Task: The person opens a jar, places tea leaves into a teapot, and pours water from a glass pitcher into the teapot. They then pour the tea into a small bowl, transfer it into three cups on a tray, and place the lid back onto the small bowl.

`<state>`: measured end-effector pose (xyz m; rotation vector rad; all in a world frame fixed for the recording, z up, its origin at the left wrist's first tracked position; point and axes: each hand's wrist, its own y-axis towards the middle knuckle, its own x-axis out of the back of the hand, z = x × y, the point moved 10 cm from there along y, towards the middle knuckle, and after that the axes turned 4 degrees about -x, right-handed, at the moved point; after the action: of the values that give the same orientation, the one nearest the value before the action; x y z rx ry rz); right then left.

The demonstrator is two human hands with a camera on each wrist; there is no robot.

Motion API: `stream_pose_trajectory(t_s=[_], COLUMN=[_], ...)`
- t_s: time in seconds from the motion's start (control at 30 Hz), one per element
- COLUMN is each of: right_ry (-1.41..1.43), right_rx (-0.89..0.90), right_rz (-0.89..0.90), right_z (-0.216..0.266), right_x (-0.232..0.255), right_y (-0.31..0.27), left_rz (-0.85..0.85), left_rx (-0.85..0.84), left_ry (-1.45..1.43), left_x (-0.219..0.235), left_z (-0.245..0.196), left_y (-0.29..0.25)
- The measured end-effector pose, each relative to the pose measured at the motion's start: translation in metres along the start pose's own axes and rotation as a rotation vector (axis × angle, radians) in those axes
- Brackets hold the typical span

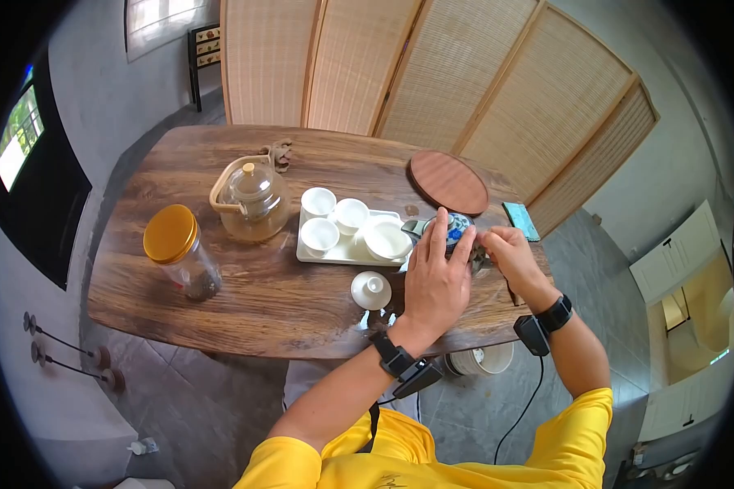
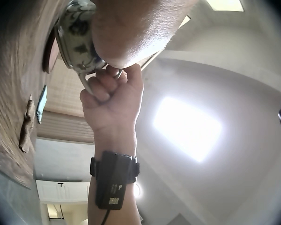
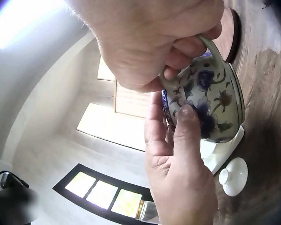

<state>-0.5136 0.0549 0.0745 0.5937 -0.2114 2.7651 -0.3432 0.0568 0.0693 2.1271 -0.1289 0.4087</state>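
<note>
Curled around the handle of a blue-flowered teapot (image 1: 458,226) (image 3: 213,96) is my right hand (image 1: 514,259) (image 2: 113,101) (image 3: 150,40). My left hand (image 1: 439,287) (image 3: 182,180) lies with extended fingers over the teapot's top, its thumb touching the painted body in the right wrist view. The spout points left, towards a white tray (image 1: 334,254) holding several white cups (image 1: 320,235). Part of the teapot's top is hidden behind my fingers. Whether its base touches the table is not clear. A white lid (image 1: 371,290) sits in front of the tray.
A glass kettle (image 1: 255,208) and an orange-lidded jar (image 1: 171,234) stand left on the wooden table (image 1: 253,314). Behind the teapot are a round brown board (image 1: 448,181) and a turquoise packet (image 1: 521,221). Water spots lie near the front edge; a bucket (image 1: 496,359) is below.
</note>
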Motion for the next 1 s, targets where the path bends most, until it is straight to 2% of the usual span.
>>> stream_pose_trajectory(t_s=[0.33, 0.6, 1.0], right_ry=[-0.117, -0.182, -0.21], right_rx=[0.027, 0.047, 0.02], right_rz=[-0.009, 0.005, -0.015], right_z=[0.023, 0.024, 0.028], right_x=[-0.004, -0.001, 0.001], right_y=[0.0, 0.003, 0.004], left_rz=[-0.009, -0.003, -0.025], left_rx=[0.006, 0.057, 0.013], left_ry=[-0.051, -0.089, -0.093], left_x=[0.004, 0.003, 0.008], left_z=[0.002, 0.005, 0.0], left_y=[0.001, 0.0, 0.003])
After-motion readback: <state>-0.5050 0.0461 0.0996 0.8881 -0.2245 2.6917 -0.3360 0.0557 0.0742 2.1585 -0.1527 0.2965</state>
